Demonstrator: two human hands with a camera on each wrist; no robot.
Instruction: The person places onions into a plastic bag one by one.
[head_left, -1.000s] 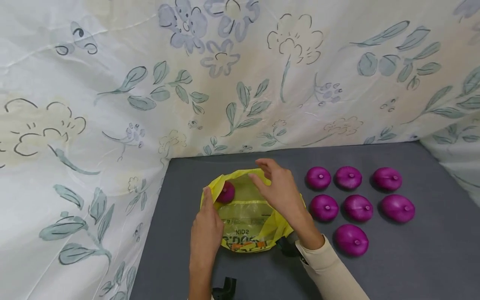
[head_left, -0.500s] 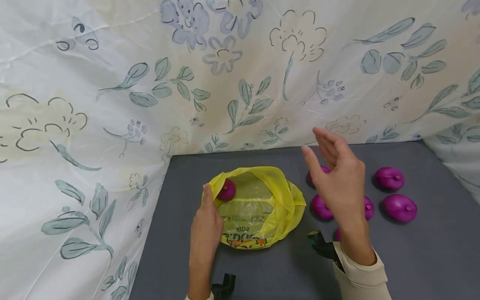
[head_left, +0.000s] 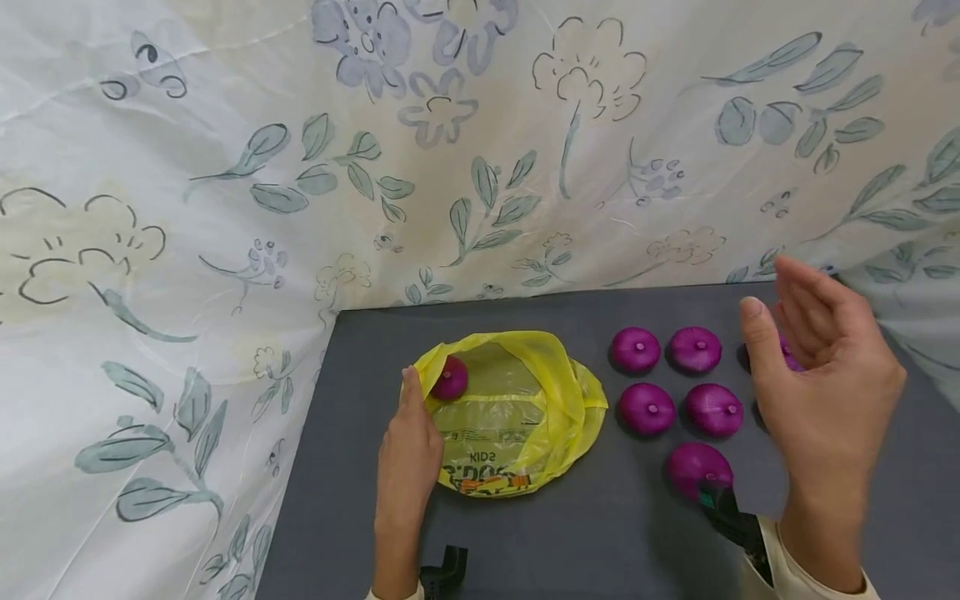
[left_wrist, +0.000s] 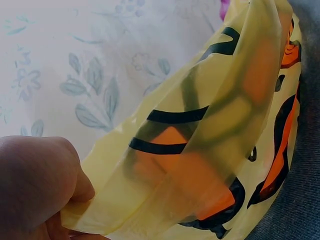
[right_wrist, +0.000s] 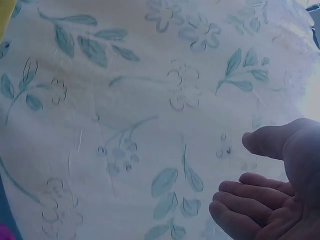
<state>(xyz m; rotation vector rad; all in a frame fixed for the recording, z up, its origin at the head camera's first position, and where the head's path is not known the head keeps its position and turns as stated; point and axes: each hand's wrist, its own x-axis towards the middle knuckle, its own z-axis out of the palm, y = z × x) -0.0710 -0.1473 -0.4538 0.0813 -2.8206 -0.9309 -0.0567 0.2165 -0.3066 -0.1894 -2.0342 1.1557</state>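
Observation:
A yellow plastic bag (head_left: 555,442) with printed lettering lies on the dark table, its mouth open toward me. One purple onion (head_left: 452,379) shows inside at its left. My left hand (head_left: 408,467) pinches the bag's left rim; in the left wrist view, the thumb and fingers (left_wrist: 75,185) hold the thin plastic. Over the right side of the table, my right hand (head_left: 828,375) hovers with thumb and fingers spread and nothing in it. It partly hides the purple onions at the right. Several more purple onions (head_left: 715,410) stand in loose rows between the bag and that hand.
The nearest onion (head_left: 699,468) is partly covered by the black wrist camera mount (head_left: 723,512). A floral cloth (head_left: 480,167) hangs behind the dark grey table (head_left: 555,550) and along its left side.
My right hand has moved from above the bag's mouth to the right, across the rows of onions. My left hand keeps its hold on the bag's rim. The bag's right side has sagged outward.

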